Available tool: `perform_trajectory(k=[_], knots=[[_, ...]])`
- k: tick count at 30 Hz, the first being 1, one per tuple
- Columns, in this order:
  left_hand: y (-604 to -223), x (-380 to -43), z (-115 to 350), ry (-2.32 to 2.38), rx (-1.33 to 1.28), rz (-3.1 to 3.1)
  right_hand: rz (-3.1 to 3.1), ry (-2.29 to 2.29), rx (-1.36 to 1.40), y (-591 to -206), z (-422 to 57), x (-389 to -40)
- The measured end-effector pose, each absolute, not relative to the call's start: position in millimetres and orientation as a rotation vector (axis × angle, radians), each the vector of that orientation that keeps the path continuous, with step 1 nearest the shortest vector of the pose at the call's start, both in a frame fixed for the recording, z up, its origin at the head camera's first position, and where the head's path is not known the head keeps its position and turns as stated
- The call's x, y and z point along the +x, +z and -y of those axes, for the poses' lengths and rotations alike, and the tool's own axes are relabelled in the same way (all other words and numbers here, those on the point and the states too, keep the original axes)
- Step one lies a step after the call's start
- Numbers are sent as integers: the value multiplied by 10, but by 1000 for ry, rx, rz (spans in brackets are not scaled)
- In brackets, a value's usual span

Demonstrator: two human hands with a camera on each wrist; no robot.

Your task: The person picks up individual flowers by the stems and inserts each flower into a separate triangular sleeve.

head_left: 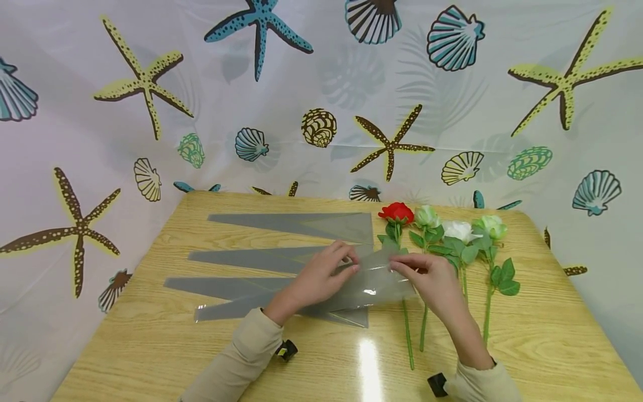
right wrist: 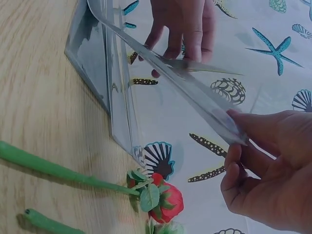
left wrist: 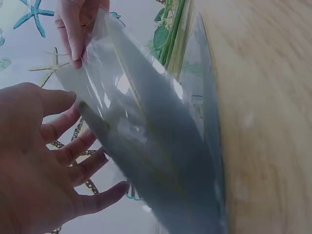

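Observation:
Both hands are at a clear, tapered plastic flower sleeve (head_left: 374, 282), raised at a slant over the table. My right hand (head_left: 434, 279) pinches its wide end between thumb and fingers, as the right wrist view also shows at the sleeve's corner (right wrist: 239, 134). My left hand (head_left: 324, 273) has thumb and fingertips at the sleeve's near-left edge; in the left wrist view its other fingers (left wrist: 83, 170) spread out beside the film. Under and beside it lie several more flat sleeves (head_left: 321, 223). Just right of the held sleeve is a red rose (head_left: 397, 213), its stem partly hidden behind the film.
To the right lie a white rose (head_left: 459, 230) and two pale green roses (head_left: 491, 226) with long green stems. The wooden table (head_left: 552, 335) meets a hanging cloth (head_left: 301, 95) printed with starfish and shells at the back. Small black devices (head_left: 287, 350) sit at the wrists.

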State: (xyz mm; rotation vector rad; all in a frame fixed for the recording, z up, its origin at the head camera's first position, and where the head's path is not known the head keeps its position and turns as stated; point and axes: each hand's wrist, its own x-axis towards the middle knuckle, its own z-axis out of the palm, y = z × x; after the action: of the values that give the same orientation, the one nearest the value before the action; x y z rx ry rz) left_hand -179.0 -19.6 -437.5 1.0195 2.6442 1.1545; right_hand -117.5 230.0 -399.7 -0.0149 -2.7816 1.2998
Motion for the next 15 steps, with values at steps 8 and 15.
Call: perform_trajectory(k=[8, 15], knots=[[-4410, -1829, 227, 1233, 976, -2569, 2810, 1293, 67, -3972, -2254, -1157], [-4395, -1822, 233, 1203, 1056, -2628, 2835, 1379, 77, -3941, -2212, -1130]])
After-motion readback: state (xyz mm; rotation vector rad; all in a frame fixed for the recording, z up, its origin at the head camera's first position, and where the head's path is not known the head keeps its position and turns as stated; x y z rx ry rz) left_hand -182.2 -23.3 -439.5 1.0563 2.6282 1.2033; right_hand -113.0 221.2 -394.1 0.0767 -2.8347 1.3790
